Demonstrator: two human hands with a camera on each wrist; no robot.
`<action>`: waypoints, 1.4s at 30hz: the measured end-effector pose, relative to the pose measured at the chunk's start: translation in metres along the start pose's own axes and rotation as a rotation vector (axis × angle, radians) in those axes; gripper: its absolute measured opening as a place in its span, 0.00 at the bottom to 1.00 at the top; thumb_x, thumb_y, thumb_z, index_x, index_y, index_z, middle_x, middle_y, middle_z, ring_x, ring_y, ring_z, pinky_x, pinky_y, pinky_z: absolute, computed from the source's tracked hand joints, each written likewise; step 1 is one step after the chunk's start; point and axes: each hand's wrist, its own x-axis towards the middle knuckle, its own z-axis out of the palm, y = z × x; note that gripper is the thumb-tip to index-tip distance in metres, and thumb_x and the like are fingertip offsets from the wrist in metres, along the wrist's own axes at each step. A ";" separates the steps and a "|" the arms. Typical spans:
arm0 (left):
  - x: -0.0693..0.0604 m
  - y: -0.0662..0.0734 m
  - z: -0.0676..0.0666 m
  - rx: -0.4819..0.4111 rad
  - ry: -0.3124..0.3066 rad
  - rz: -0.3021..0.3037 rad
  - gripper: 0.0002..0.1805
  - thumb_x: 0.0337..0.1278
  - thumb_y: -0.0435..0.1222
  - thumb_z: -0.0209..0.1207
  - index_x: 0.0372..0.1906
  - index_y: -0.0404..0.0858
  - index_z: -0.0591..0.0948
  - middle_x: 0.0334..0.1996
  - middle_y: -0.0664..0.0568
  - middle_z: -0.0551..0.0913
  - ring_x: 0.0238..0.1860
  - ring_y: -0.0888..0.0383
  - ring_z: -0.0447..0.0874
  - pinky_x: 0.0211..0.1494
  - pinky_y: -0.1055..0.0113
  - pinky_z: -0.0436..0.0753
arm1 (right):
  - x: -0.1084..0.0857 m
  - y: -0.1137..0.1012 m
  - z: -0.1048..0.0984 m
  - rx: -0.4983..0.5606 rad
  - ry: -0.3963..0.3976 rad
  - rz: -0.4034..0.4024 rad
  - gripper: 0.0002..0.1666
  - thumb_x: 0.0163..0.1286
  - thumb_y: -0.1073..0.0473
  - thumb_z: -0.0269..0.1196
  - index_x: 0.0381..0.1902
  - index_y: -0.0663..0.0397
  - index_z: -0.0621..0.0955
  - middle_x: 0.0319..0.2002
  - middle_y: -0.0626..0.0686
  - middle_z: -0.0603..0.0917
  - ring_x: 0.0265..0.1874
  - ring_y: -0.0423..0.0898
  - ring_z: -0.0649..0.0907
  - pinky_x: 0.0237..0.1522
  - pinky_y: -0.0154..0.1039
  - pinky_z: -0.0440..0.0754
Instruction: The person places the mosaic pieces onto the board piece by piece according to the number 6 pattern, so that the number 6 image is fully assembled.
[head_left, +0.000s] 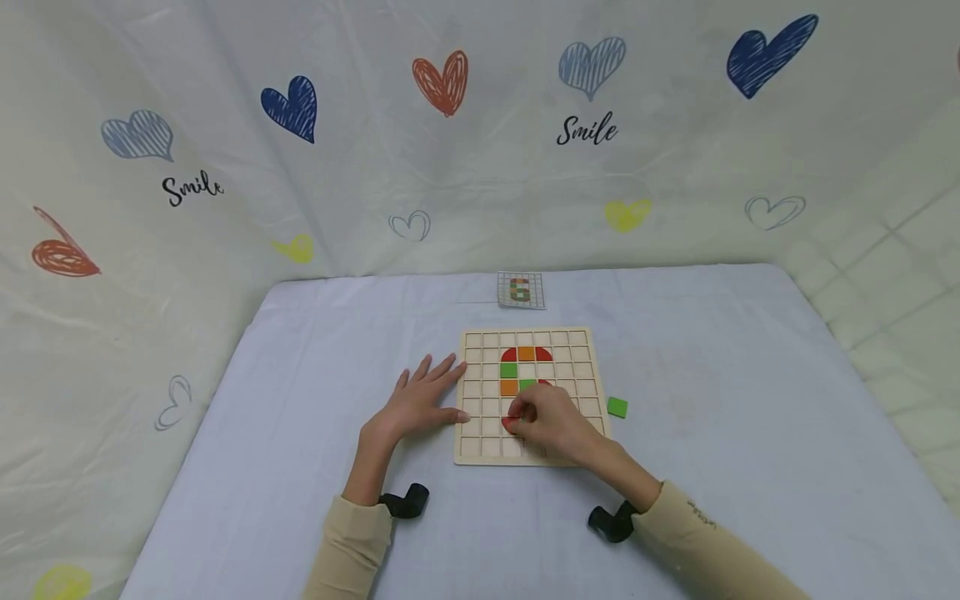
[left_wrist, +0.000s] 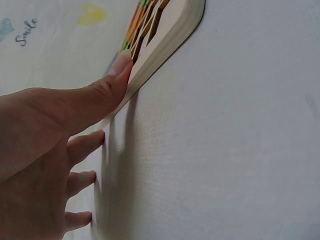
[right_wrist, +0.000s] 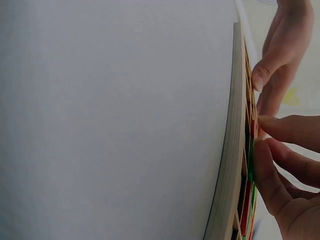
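A square wooden grid board [head_left: 480, 450] lies on the table. My left hand [head_left: 416, 406] spreads its straight fingers along the board's left edge; its thumb [left_wrist: 100, 97] rests on the rim in the left wrist view. Over the lower middle of the board, my right hand [head_left: 557, 423] pinches a red rounded tile [head_left: 507, 424] at a grid cell. Whether that tile is fully seated is hidden by the fingers. Above it sit red rounded corner tiles [head_left: 509, 355], an orange square [head_left: 526, 353], green squares [head_left: 508, 370] and another orange square [head_left: 509, 387]. The right hand covers some cells.
A loose green square tile [head_left: 617, 407] lies just right of the board. Behind the board is a small pattern card [head_left: 521, 290] with a coloured figure on a grid. A white cloth [head_left: 720, 400] covers the table, and a heart-printed curtain [head_left: 480, 167] hangs behind.
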 end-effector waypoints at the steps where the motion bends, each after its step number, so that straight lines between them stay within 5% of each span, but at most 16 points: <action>1: 0.000 0.000 0.000 -0.002 0.002 0.004 0.48 0.61 0.54 0.68 0.82 0.50 0.61 0.83 0.52 0.54 0.84 0.40 0.39 0.81 0.33 0.41 | 0.000 0.000 0.000 -0.008 -0.004 -0.004 0.04 0.61 0.65 0.75 0.32 0.56 0.87 0.28 0.46 0.83 0.28 0.41 0.78 0.32 0.31 0.78; 18: 0.000 0.000 0.001 -0.009 0.004 -0.003 0.48 0.61 0.54 0.69 0.81 0.50 0.61 0.83 0.52 0.54 0.84 0.41 0.39 0.81 0.33 0.41 | -0.002 0.002 0.001 -0.076 0.009 -0.066 0.04 0.62 0.65 0.74 0.33 0.55 0.87 0.31 0.49 0.81 0.29 0.40 0.76 0.31 0.30 0.77; 35: 0.003 0.000 0.002 -0.002 -0.009 -0.021 0.49 0.60 0.55 0.69 0.82 0.52 0.59 0.84 0.54 0.52 0.85 0.42 0.37 0.82 0.35 0.39 | -0.021 0.026 -0.033 -0.081 0.027 -0.121 0.09 0.61 0.67 0.75 0.38 0.55 0.87 0.33 0.46 0.83 0.31 0.39 0.80 0.35 0.32 0.83; 42: 0.002 0.001 0.001 -0.010 -0.004 -0.015 0.49 0.60 0.53 0.69 0.82 0.50 0.60 0.83 0.52 0.53 0.84 0.40 0.38 0.81 0.33 0.40 | -0.032 0.038 -0.050 -0.075 0.023 -0.082 0.11 0.61 0.69 0.73 0.42 0.56 0.87 0.38 0.49 0.85 0.35 0.42 0.81 0.37 0.34 0.84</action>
